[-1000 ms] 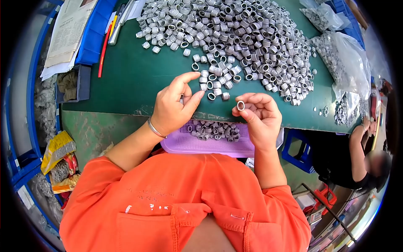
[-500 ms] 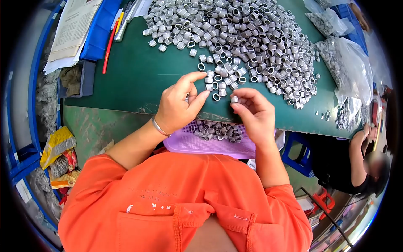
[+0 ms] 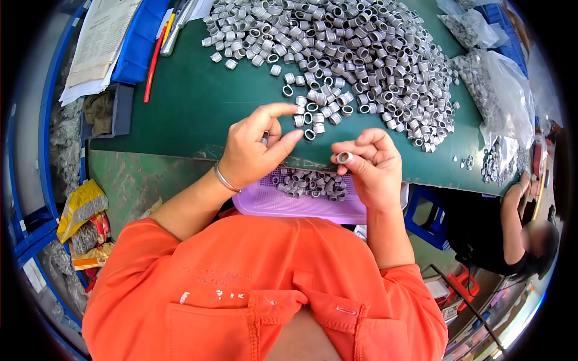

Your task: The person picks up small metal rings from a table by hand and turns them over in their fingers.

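Note:
Between the thumb and fingers of my right hand (image 3: 374,165), a short grey metal ring (image 3: 344,157) is gripped with its open end turned up toward me. My left hand (image 3: 251,144) is over the table's front edge, its thumb and index finger apart. A bit of another grey ring (image 3: 265,138) shows inside its curled lower fingers, mostly hidden. The left index fingertip is at a small group of loose rings (image 3: 318,118), touching or just short of it. Behind them spreads a large heap of the same rings (image 3: 373,54) on the green table (image 3: 198,102).
Below the table edge, a purple basket (image 3: 259,200) holds several rings (image 3: 310,183). Pens (image 3: 154,66), a blue tray (image 3: 135,48) and a grey bin (image 3: 123,111) are at left. Bags of parts (image 3: 497,90) lie at right, near another person (image 3: 481,231) and a blue stool (image 3: 424,219).
My right hand has moved slightly down and right, tilting its ring so that the opening shows. The left hand stays almost in place.

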A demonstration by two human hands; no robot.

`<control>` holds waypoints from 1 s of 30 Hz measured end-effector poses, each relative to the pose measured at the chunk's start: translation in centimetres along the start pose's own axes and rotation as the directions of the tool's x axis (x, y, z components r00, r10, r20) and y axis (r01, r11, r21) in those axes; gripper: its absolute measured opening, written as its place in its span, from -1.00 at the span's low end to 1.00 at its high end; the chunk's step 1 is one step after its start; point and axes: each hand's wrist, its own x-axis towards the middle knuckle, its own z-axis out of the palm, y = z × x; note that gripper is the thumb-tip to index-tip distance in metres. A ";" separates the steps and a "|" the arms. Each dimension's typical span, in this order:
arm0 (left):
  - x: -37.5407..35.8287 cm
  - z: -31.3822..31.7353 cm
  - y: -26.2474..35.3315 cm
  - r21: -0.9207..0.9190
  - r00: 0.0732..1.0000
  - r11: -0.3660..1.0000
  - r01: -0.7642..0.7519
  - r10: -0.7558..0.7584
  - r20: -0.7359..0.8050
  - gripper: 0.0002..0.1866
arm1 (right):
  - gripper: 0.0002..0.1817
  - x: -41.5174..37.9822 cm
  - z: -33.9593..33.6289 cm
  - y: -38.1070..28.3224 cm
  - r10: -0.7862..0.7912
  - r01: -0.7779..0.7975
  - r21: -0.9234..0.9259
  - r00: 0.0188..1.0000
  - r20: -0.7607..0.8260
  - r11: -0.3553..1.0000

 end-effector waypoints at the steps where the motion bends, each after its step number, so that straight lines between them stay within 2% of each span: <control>1: -0.2 -0.3 -0.2 -0.047 0.999 0.998 -0.040 0.041 0.018 -0.70 | -0.75 -0.2 0.1 0.0 0.002 -0.002 0.004 1.000 0.004 1.000; 3: -0.4 -0.5 -0.4 -0.089 0.996 0.993 -0.077 0.080 0.031 -0.75 | -0.81 -0.7 0.1 -0.1 0.028 0.032 -0.327 0.984 0.177 0.944; 4: -0.4 -0.3 -0.4 -0.099 0.996 0.992 -0.077 0.073 -0.042 -0.79 | -0.81 -0.8 0.6 -0.5 0.087 0.017 -0.482 0.978 0.192 0.876; 5: -0.4 -0.2 -0.4 -0.110 0.991 0.991 -0.077 0.064 -0.113 -0.83 | -0.81 -0.3 0.9 -0.5 0.088 0.016 -0.480 0.977 0.195 0.877; 6: -0.5 -0.4 -0.4 -0.142 0.995 0.990 -0.021 0.007 -0.096 -0.86 | -0.78 0.4 1.2 -0.4 -0.086 0.274 -0.703 0.953 0.291 0.657; 7: -0.4 -0.4 -0.4 -0.142 0.995 0.990 -0.021 0.008 -0.095 -0.86 | -0.75 1.0 1.6 -0.2 -0.213 0.477 -0.818 0.878 0.428 0.323; 8: -0.3 -0.4 -0.3 -0.094 0.995 0.996 -0.014 0.005 -0.097 -0.87 | -0.70 1.5 2.0 0.6 -0.297 0.479 -0.835 0.866 0.401 0.271; 9: -0.2 -0.4 -0.2 -0.045 0.995 0.999 -0.007 0.002 -0.101 -0.88 | -0.74 1.8 2.6 1.0 -0.318 0.421 -0.888 0.880 0.352 0.183; 11: -0.4 -0.4 -0.2 -0.033 0.995 0.999 -0.013 0.010 -0.102 -0.88 | -0.73 2.4 2.5 1.9 -0.327 0.386 -0.916 0.884 0.334 0.109; 13: -0.2 -0.5 -0.2 -0.015 0.994 1.000 -0.018 0.016 -0.106 -0.89 | -0.72 2.6 2.0 2.0 -0.366 0.436 -0.893 0.854 0.371 0.114; 15: -0.2 -0.5 -0.2 -0.052 0.996 0.997 -0.059 0.056 -0.072 -0.80 | -0.70 2.3 2.0 2.0 -0.401 0.473 -0.873 0.826 0.395 0.115; 17: 0.0 -0.6 0.4 -0.134 0.999 0.991 0.006 0.000 0.040 -0.75 | -0.68 1.5 2.3 2.0 -0.411 0.387 -0.839 0.885 0.220 0.384; 18: -0.1 -0.8 0.1 -0.145 0.984 0.989 0.000 0.026 0.175 -0.67 | -0.67 1.2 2.1 2.6 -0.451 0.385 -0.785 0.880 0.153 0.485; 19: -0.2 -0.4 -0.4 -0.115 0.981 0.987 -0.116 0.132 0.140 -0.67 | -0.67 0.9 2.2 2.3 -0.451 0.383 -0.786 0.880 0.151 0.485; 20: -0.2 0.0 -0.9 -0.077 0.966 0.970 -0.229 0.236 0.102 -0.67 | -0.69 0.7 2.2 1.8 -0.405 0.393 -0.801 0.890 0.208 0.451; 21: -0.2 0.0 -1.0 -0.058 0.967 0.970 -0.235 0.240 0.084 -0.69 | -0.71 0.6 2.2 1.2 -0.356 0.406 -0.813 0.896 0.264 0.418; 22: -0.3 -0.2 -0.8 -0.056 0.968 0.970 -0.235 0.239 0.083 -0.69 | -0.74 1.0 1.9 0.6 -0.348 0.524 -0.784 0.841 0.414 0.334; 23: -0.4 -0.4 -0.4 -0.095 0.991 0.988 -0.120 0.125 0.044 -0.75 | -0.74 0.9 1.4 0.2 -0.348 0.525 -0.783 0.841 0.415 0.334; 24: -0.4 -0.6 -0.2 -0.138 1.000 0.990 -0.006 0.007 0.009 -0.81 | -0.76 0.7 0.9 -0.1 -0.246 0.511 -0.766 0.860 0.448 0.390; 25: -0.3 -0.6 -0.2 -0.138 1.000 0.990 -0.006 0.007 0.007 -0.81 | -0.77 0.6 0.7 -0.4 -0.142 0.488 -0.752 0.866 0.479 0.442; 27: -0.1 -0.5 -0.3 -0.063 0.994 0.992 -0.106 0.104 -0.022 -0.84 | -0.76 1.3 0.6 -0.2 -0.163 0.533 -0.729 0.840 0.518 0.429; 29: -0.1 -0.4 -0.4 -0.052 0.994 0.993 -0.109 0.108 -0.024 -0.84 | -0.75 2.1 1.6 0.8 -0.366 0.516 -0.842 0.822 0.436 0.155; 30: -0.1 -0.4 -0.4 -0.040 0.993 0.993 -0.113 0.112 -0.025 -0.84 | -0.73 2.6 2.3 1.0 -0.377 0.452 -0.887 0.842 0.387 0.099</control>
